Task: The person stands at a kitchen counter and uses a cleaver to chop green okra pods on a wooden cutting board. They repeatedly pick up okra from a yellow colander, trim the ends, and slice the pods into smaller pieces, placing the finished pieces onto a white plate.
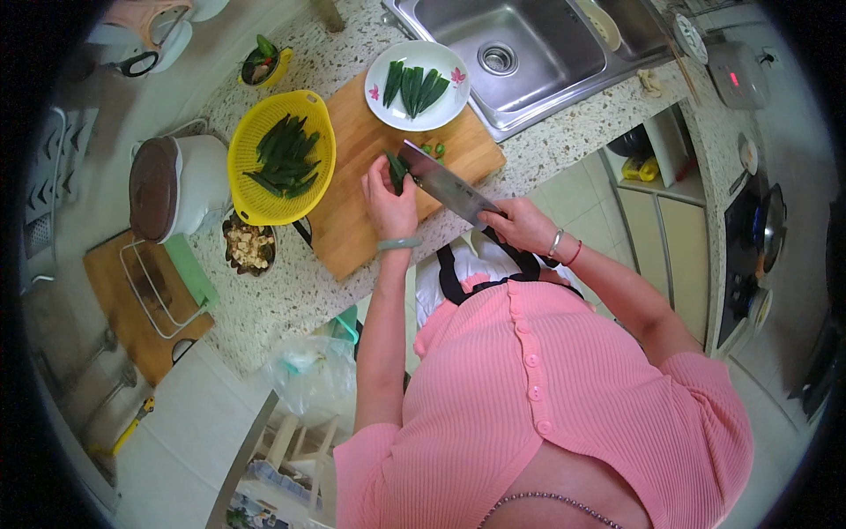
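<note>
Green okra pod [396,169] lies on the wooden cutting board [352,220], pinched in the left hand [388,204] grip. Right hand [522,224] grips a cleaver [445,185], its blade crossing just right of the pod.

Speckled stone counter [291,295] — wooden cutting board [361,189], yellow colander [280,159], rice cooker [176,185].

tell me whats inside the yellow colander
The yellow colander holds a loose pile of whole green okra pods, lying across its middle. Its bottom beneath the pile is covered, so anything under the pods cannot be seen.
</note>
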{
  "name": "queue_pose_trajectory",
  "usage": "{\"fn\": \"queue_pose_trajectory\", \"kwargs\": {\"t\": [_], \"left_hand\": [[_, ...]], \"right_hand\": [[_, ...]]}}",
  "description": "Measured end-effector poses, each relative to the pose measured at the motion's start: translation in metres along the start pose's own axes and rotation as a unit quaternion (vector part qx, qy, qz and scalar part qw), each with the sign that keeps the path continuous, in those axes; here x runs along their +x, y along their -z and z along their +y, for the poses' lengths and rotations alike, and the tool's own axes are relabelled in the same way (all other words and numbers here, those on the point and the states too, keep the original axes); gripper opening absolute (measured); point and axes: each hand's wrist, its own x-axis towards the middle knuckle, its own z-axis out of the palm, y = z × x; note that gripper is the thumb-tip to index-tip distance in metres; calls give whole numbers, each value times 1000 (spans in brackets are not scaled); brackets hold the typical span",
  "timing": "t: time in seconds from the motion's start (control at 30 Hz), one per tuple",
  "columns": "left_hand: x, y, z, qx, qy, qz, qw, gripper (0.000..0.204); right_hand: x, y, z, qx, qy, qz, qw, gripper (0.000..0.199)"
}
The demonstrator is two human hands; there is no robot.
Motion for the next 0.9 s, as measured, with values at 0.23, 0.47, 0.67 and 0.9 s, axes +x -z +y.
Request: {"fn": "queue_pose_trajectory", "kwargs": {"t": [0.23, 0.47, 0.67, 0.9], "left_hand": [[82, -31, 37, 76, -148, -46, 985, 44], [124, -48, 25, 117, -224, 0, 968, 48], [83, 8, 51, -41, -85, -13, 995, 30], [111, 110, -2, 225, -125, 44, 965, 16]], "right_hand": [[5, 28, -11, 150, -64, 19, 986, 29], [11, 39, -18, 182, -74, 66, 978, 28], [-4, 41, 2, 97, -71, 65, 991, 30], [-4, 24, -11, 18, -16, 17, 1000, 28]]}}
